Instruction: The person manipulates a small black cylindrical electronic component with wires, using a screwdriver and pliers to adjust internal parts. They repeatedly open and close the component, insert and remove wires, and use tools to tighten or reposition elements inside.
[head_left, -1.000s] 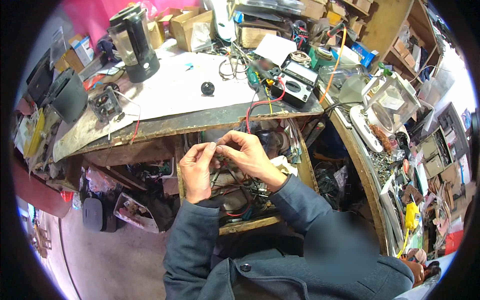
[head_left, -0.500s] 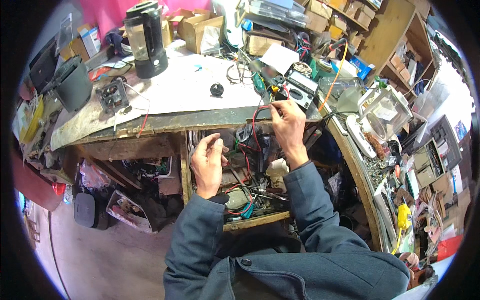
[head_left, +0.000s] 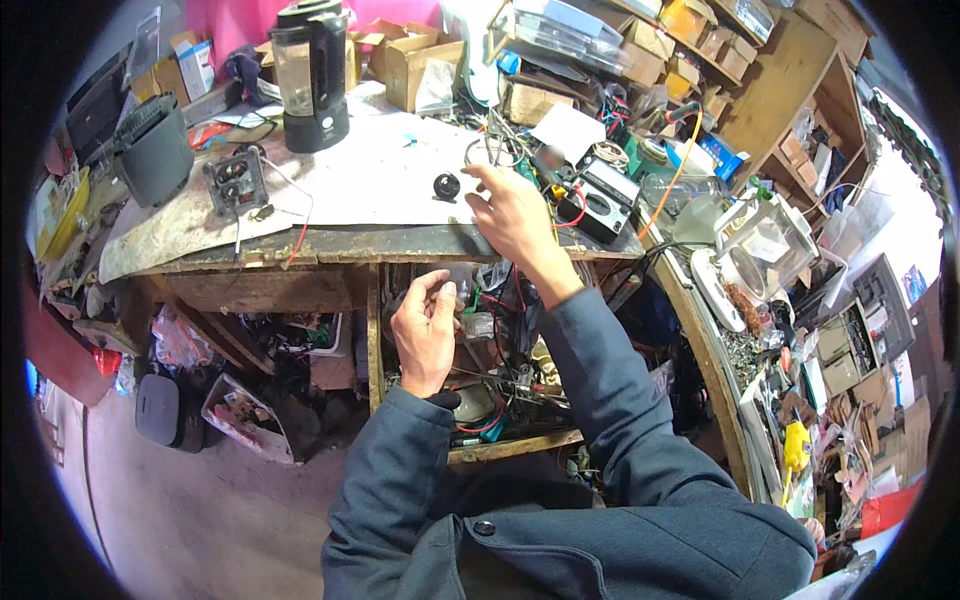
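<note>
My right hand point(head_left: 515, 215) reaches over the bench's front edge with its fingers apart and nothing in them. Its fingertips are close to the right of a small round black knob-like part point(head_left: 446, 187) but do not touch it. My left hand point(head_left: 427, 335) hovers over the open drawer point(head_left: 515, 443), fingers loosely bent and thumb raised, with no held thing visible. Tools, red wires and small parts fill that drawer. An analog multimeter point(head_left: 605, 200) rests on the bench right of my right hand, with a red lead point(head_left: 578, 212) beside it.
A black blender point(head_left: 312, 85) stands at the back of the white-covered bench point(head_left: 370, 215). Left of it are a square motor unit point(head_left: 236, 182) with wires and a dark grey housing point(head_left: 155, 150). Cardboard boxes point(head_left: 420, 65) crowd the back. A clear jug point(head_left: 765, 235) lies on the right.
My right hand has moved left, from beside the multimeter toward the round black part, and its fingers have spread. The left hand stays above the drawer. The view has shifted slightly.
</note>
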